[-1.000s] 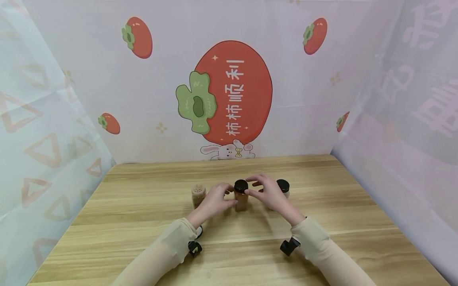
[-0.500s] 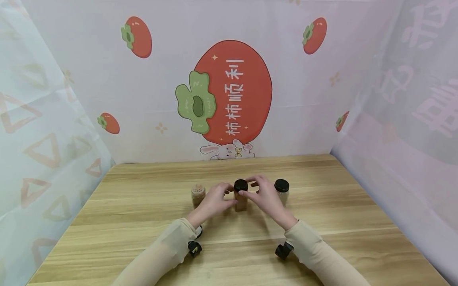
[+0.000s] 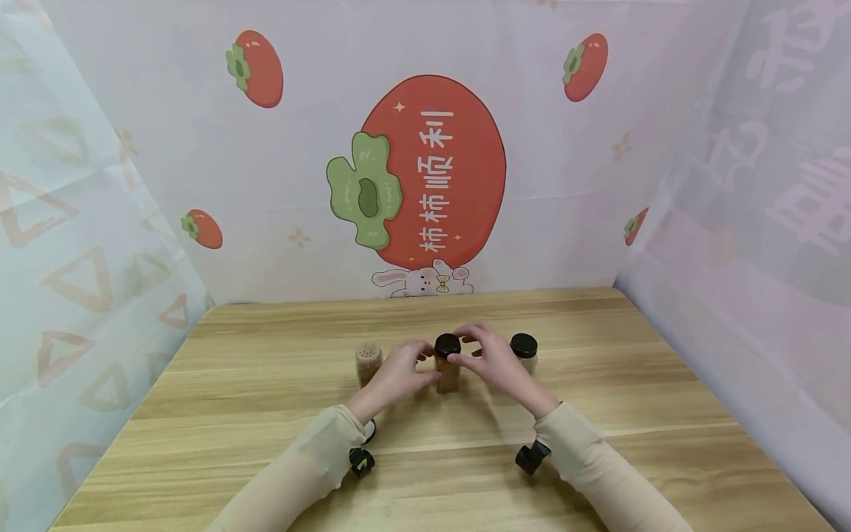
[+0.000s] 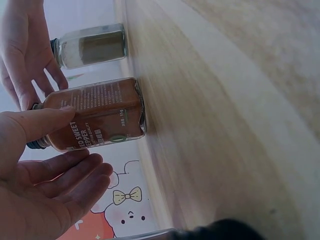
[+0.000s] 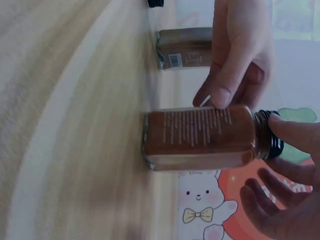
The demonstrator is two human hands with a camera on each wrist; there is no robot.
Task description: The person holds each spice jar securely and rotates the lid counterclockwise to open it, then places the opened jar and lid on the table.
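Note:
A square glass spice jar (image 3: pixel 448 377) of red sweet pepper stands upright on the table, with a black screw cap (image 3: pixel 448 345) on top. My left hand (image 3: pixel 399 373) holds the jar's body from the left, thumb on the near side and fingers behind. My right hand (image 3: pixel 497 363) pinches the cap between thumb and fingers from the right. In the right wrist view, the ribbed glass neck (image 5: pixel 261 134) shows just below the cap. The jar's base touches the table.
Left of my left hand stands a jar with a holed shaker top (image 3: pixel 368 355). A loose black-rimmed cap (image 3: pixel 370 430) lies by the left wrist, partly hidden. Another black-capped jar (image 3: pixel 524 347) stands behind my right hand. Printed cloth walls surround the table (image 3: pixel 266 414).
My right hand shifted left with its thumb passing over the front of the cap, then came back slightly right. My left hand and the jar have stayed in place.

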